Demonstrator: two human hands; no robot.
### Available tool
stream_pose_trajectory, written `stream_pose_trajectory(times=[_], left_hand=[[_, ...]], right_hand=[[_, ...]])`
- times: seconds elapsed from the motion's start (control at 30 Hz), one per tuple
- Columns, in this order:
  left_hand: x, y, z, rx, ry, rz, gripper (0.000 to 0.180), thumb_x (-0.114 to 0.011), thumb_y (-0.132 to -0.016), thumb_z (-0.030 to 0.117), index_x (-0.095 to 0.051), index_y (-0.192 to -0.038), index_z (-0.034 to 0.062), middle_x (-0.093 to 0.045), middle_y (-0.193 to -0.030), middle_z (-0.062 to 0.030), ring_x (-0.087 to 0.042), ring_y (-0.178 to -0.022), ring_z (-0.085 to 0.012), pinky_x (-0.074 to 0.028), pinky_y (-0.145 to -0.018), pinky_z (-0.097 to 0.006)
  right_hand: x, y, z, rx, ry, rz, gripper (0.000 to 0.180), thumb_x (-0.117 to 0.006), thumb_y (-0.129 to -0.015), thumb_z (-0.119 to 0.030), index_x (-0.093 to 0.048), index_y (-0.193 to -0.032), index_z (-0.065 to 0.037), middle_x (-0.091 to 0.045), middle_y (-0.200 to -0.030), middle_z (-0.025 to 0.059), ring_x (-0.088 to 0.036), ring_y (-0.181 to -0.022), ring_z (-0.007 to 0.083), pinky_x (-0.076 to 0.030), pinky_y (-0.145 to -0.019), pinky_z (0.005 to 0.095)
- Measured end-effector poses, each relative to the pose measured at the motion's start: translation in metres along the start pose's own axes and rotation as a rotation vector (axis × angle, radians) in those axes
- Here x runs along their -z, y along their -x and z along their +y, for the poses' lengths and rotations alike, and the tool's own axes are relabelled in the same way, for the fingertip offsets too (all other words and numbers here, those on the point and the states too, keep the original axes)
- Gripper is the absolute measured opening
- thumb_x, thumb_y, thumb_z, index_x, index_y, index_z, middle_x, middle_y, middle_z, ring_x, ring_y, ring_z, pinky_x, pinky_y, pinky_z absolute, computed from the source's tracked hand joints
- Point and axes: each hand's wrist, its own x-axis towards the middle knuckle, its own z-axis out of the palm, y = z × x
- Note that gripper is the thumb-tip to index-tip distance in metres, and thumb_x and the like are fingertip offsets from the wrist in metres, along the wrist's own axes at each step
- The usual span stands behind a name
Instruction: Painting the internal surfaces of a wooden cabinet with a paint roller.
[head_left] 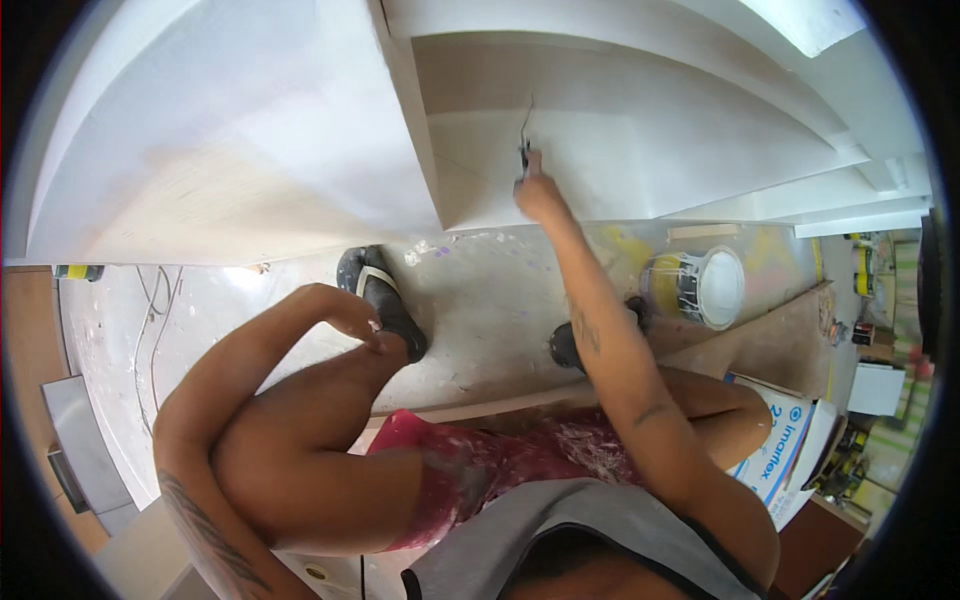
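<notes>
My right hand (538, 192) reaches forward and is shut on a thin dark-handled tool (524, 150), a brush or scraper, whose tip touches the white panel (620, 150) of a large white cabinet-like piece. My left hand (350, 312) rests bent at the wrist on my left knee, fingers loosely curled, holding nothing. I squat on a paint-spattered floor, with dark sandals on my left foot (385, 300) and my right foot (568, 345). I wear red paint-stained shorts (480, 465).
A white paint bucket (700, 285) with a yellow and black label stands on the floor right of my right arm. A white and blue sack (785, 450) lies at lower right. Cables (155, 300) trail on the floor at left. Cluttered shelves (880, 330) fill the far right.
</notes>
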Motion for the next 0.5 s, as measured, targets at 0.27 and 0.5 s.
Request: stream_pose_trajectory(times=[0.27, 0.5], left_hand=[[0.004, -0.005, -0.003, 0.003, 0.106, -0.077, 0.088, -0.061, -0.085, 0.062, -0.046, -0.138, -0.0062, -0.056, -0.133, -0.024, -0.056, -0.122, -0.0341, -0.042, -0.103, -0.041], [0.003, -0.002, -0.01, -0.018, 0.309, -0.108, 0.092, -0.069, -0.083, 0.054, -0.037, -0.143, -0.0076, -0.054, -0.135, -0.0235, -0.059, -0.119, -0.0289, -0.049, -0.098, -0.041]], right_hand=[[-0.001, 0.241, 0.033, 0.115, -0.064, -0.123, 0.067, -0.05, -0.09, -0.006, -0.016, -0.148, -0.004, -0.059, -0.101, 0.0341, -0.061, -0.09, 0.0496, -0.048, -0.079, 0.054], [0.006, 0.166, 0.011, 0.019, -0.033, -0.217, 0.068, -0.05, -0.091, -0.007, -0.015, -0.148, -0.002, -0.059, -0.106, 0.0349, -0.06, -0.099, 0.049, -0.048, -0.085, 0.0546]])
